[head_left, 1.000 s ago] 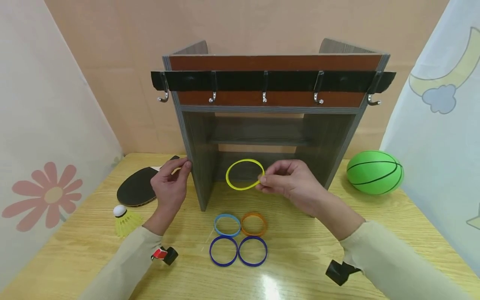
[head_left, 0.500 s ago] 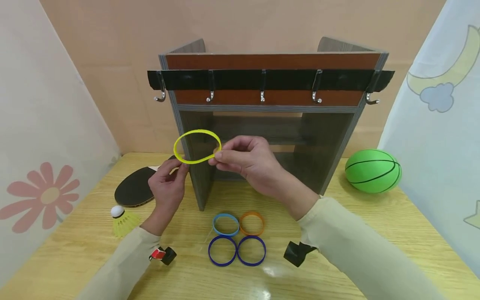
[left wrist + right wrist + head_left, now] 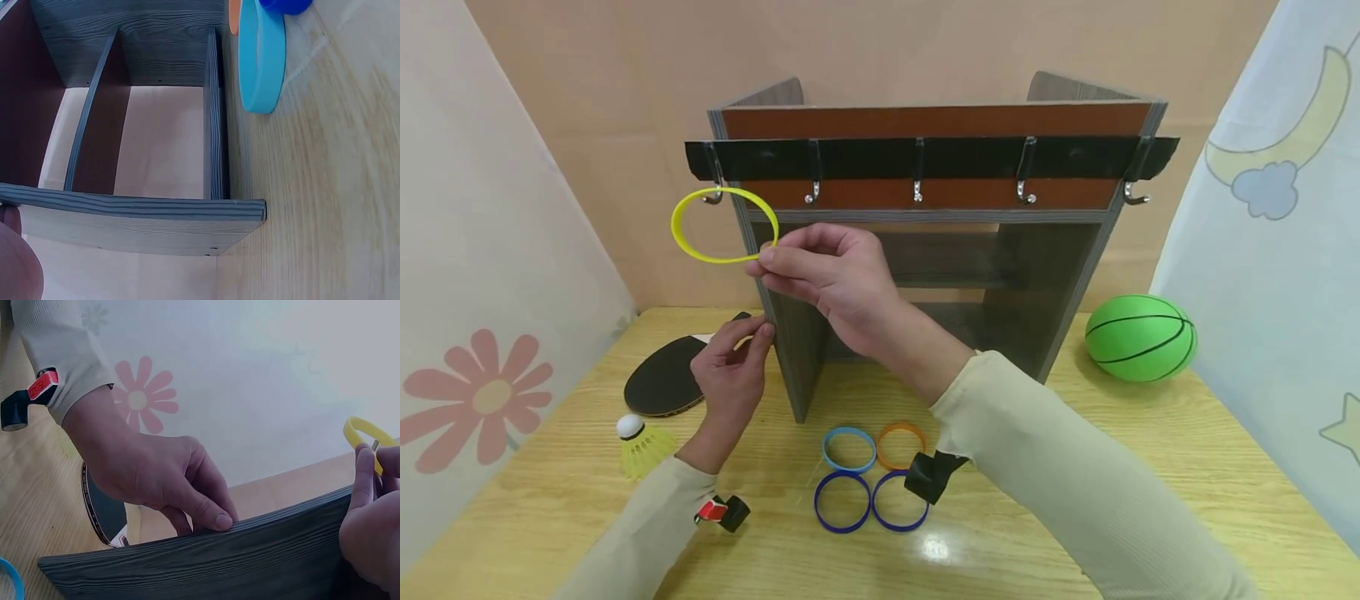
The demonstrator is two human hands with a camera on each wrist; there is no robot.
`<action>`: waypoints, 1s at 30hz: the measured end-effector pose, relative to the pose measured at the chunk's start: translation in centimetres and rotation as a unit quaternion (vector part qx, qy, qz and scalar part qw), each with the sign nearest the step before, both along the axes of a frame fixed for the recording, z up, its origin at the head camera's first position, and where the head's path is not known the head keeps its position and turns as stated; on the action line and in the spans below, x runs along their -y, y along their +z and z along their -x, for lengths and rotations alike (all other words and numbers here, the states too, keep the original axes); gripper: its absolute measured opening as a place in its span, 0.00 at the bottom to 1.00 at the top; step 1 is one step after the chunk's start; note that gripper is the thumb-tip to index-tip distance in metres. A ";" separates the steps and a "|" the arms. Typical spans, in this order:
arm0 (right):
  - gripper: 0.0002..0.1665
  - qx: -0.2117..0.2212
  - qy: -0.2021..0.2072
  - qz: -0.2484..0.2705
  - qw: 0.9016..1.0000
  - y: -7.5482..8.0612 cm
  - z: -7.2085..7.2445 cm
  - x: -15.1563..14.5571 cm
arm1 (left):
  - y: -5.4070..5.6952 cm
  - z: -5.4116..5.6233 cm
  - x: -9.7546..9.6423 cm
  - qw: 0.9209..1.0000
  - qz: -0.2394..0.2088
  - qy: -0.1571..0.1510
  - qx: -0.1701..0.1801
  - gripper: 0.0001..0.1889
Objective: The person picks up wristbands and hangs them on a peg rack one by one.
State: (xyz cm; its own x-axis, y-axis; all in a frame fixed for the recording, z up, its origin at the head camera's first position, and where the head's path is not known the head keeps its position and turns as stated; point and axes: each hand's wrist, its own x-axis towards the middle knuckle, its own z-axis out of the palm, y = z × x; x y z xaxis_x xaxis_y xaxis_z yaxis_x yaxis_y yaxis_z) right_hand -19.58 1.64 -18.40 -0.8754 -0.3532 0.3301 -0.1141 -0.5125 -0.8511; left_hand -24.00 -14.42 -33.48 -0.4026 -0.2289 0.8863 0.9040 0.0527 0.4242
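My right hand [image 3: 842,275] pinches a yellow silicone wristband [image 3: 676,225] between thumb and fingers. The ring stands out to the left in front of the leftmost metal hook [image 3: 718,197], which shows through its opening. I cannot tell whether band and hook touch. The hook belongs to a black strip [image 3: 865,158] across a small grey wooden shelf unit [image 3: 790,333]. Lower down, my left hand [image 3: 730,379] grips the front edge of the unit's left side panel [image 3: 187,565]. In the right wrist view its thumb lies on that edge, beside the yellow wristband [image 3: 353,434] farther right.
Light blue [image 3: 825,450], orange [image 3: 901,426] and two dark blue wristbands [image 3: 842,531] lie on the wooden table [image 3: 790,567] before the unit. A black paddle [image 3: 658,379] and yellow shuttlecock [image 3: 647,450] are at left. A green ball [image 3: 1141,337] sits at right.
My right hand has carried the yellow wristband left and upward, from before the shelf opening to the leftmost hook. The left hand stays at the side panel.
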 end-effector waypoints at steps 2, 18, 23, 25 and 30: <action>0.01 0.004 -0.002 0.005 1.000 0.0 0.2 0.3 | 0.0 0.0 0.0 1.000 0.000 0.000 0.000 0.06; 0.04 0.010 -0.033 -0.004 0.999 -0.9 1.1 0.0 | 0.1 -0.1 -0.1 1.000 -0.001 0.005 -0.004 0.05; 0.02 0.028 -0.049 -0.038 0.998 -1.2 1.2 -0.4 | 0.0 -0.1 -0.1 1.000 -0.002 0.008 -0.002 0.05; 0.03 0.038 -0.055 -0.054 0.996 -1.4 1.2 -0.8 | 0.0 -0.1 -0.2 1.000 -0.006 0.004 -0.001 0.05; 0.04 0.046 -0.069 -0.106 0.991 -2.6 1.3 -2.3 | -0.1 0.0 -0.1 1.000 -0.010 0.003 0.002 0.05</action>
